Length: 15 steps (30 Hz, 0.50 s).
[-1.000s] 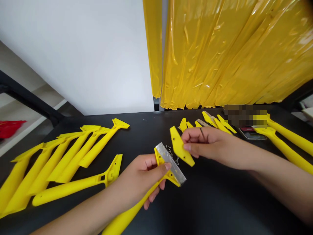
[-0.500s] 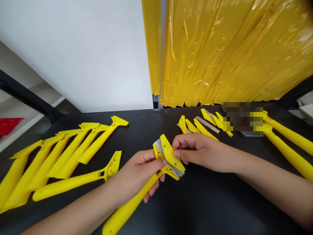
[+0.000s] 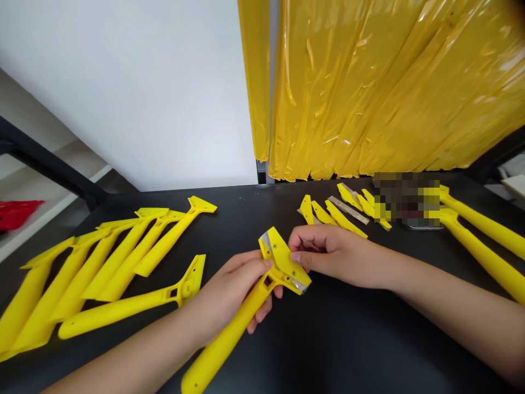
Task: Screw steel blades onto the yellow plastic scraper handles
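My left hand (image 3: 240, 282) grips a yellow scraper (image 3: 235, 328) just below its wide head, its thumb lying on the head's left part. The handle slants down towards me. Over the head lies a yellow cover plate (image 3: 283, 253) with small holes. A strip of grey metal blade (image 3: 266, 239) shows between plate and head. My right hand (image 3: 328, 246) pinches the plate's right edge with thumb and forefinger, its other fingers curled in. My left fingers pass behind the scraper, partly hidden.
Several yellow scraper handles (image 3: 118, 257) lie in a row at left, with a single handle (image 3: 135, 312) nearer me. Several cover plates (image 3: 344, 220) and a loose blade (image 3: 348, 209) lie behind my right hand. More handles (image 3: 479, 246) lie at right on the black tabletop (image 3: 328, 339).
The cover plate sits closer over the scraper's head, with less blade showing. My left thumb has slid off the plate towards the left, and the handle has swung slightly right.
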### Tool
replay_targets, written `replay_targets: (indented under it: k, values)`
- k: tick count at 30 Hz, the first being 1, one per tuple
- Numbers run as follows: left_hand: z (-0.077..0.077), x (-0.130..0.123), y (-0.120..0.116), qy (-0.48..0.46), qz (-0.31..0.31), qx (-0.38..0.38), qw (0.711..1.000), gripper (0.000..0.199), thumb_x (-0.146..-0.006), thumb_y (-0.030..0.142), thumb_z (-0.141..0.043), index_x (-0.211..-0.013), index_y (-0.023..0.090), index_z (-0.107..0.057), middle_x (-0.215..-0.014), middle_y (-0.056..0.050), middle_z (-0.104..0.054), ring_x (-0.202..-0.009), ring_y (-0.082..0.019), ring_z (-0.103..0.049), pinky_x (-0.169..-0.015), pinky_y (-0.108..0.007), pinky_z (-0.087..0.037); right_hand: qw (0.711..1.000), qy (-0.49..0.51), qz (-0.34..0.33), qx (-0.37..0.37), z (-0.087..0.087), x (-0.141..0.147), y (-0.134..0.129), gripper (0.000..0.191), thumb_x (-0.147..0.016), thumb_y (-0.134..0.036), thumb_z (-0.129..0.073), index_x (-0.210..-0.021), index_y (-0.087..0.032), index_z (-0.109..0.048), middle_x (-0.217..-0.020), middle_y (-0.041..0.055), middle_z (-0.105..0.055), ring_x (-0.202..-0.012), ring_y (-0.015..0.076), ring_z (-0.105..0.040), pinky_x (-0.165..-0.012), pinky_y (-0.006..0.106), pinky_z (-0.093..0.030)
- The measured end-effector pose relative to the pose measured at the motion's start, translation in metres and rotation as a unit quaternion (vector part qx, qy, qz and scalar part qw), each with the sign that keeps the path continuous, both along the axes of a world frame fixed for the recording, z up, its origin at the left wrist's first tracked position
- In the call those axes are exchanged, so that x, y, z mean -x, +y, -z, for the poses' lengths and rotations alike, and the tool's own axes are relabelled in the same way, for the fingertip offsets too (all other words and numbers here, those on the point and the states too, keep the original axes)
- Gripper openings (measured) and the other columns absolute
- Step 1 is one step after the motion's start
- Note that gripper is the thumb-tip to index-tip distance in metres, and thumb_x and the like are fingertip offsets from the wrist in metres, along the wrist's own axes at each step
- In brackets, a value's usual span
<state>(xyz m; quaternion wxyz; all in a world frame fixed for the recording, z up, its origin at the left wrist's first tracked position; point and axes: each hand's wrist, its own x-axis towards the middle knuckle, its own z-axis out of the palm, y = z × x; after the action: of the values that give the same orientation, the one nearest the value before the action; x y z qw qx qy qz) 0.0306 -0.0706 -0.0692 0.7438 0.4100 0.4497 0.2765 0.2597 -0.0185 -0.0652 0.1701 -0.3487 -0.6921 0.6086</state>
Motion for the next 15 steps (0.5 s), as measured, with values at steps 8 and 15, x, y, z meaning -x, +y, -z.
replay_targets:
  k: [8, 15]
  values:
    - [0.0049, -0.0011, -0.0014, 0.064, 0.021, -0.028, 0.997, 0.031, -0.098, 0.047, -0.069, -0.098, 0.016, -0.065, -0.084, -0.001, -0.065, -0.049, -0.007, -0.054, -0.038, -0.016, -0.044, 0.997, -0.046, 0.027, -0.053, 0.0028, 0.0049, -0.0022, 0.031, -0.095, -0.044, -0.073, -0.084, -0.022, -0.056, -0.071, -0.0067, -0.05, -0.067, 0.0121, -0.044, -0.058, 0.026, -0.035]
    - [0.0007, 0.0036, -0.0026, 0.106, 0.018, -0.094, 0.99, 0.027, -0.102, 0.042, -0.063, -0.09, 0.018, -0.064, -0.07, 0.003, -0.061, -0.049, -0.008, -0.05, -0.042, -0.017, -0.041, 0.987, -0.03, 0.087, -0.131, 0.0001, 0.0045, -0.0079, 0.028, -0.095, -0.039, -0.074, -0.082, -0.022, -0.056, -0.07, -0.007, -0.051, -0.064, 0.0105, -0.044, -0.058, 0.025, -0.036]
